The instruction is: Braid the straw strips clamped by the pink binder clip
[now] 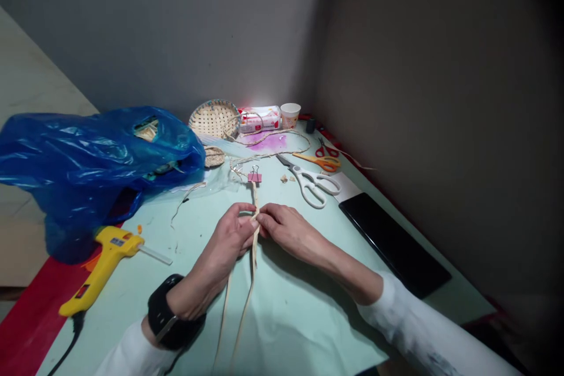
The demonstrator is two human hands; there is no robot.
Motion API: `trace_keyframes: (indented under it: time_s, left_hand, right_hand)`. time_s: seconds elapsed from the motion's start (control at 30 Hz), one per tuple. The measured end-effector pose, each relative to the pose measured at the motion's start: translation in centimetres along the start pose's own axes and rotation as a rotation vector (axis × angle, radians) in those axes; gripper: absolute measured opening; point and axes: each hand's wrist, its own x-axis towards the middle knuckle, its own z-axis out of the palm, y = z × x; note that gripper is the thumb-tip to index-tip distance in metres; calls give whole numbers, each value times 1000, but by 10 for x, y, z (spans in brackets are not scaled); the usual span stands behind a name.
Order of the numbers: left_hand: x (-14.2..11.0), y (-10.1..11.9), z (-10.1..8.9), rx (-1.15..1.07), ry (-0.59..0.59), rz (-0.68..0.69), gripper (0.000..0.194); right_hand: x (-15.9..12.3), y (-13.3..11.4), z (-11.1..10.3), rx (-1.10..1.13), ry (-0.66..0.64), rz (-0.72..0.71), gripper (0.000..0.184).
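A pale, flat braid of natural fibre strands (pixel 254 192) runs toward me from a pink binder clip (pixel 254 177) at its far end. My left hand (pixel 227 235) pinches the strands from the left, thumb and fingers closed on them. From the other side, my right hand (pixel 286 228) pinches the same spot, its fingertips almost touching those of the left. Loose strands (pixel 247 299) hang below my hands toward the near side of the table. The fingers partly hide the place where the strands cross.
At left lie a yellow glue gun (pixel 103 264) and a blue plastic bag (pixel 101 158). White scissors (pixel 308 182), orange scissors (pixel 321 161) and a black flat device (pixel 392 241) lie at right. Behind stand a woven basket (pixel 214 119) and a paper cup (pixel 291 114).
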Motion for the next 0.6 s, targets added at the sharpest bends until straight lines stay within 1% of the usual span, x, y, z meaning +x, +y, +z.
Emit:
trace_keyframes:
  time_s: [0.13, 0.2, 0.3, 0.37, 0.5, 0.6]
  left_hand:
    - [0, 0, -1, 106, -8, 17, 32]
    - [-1, -1, -2, 255, 8, 67, 29]
    - [-6, -1, -1, 616, 94, 194, 22]
    - [-10, 1, 2, 806, 144, 257, 16]
    - [-16, 7, 7, 1055, 219, 279, 12]
    - [-20, 7, 8, 1247, 263, 319, 18]
  right_hand:
    - [0, 7, -3, 96, -85, -60, 32]
    - [0, 9, -2, 157, -93, -53, 32]
    - [-2, 10, 1, 188, -7, -22, 32]
    - [-4, 9, 3, 202, 43, -10, 32]
    - [-6, 10, 6, 201, 119, -1, 32]
    - [-5, 14, 7, 252, 112, 12, 31]
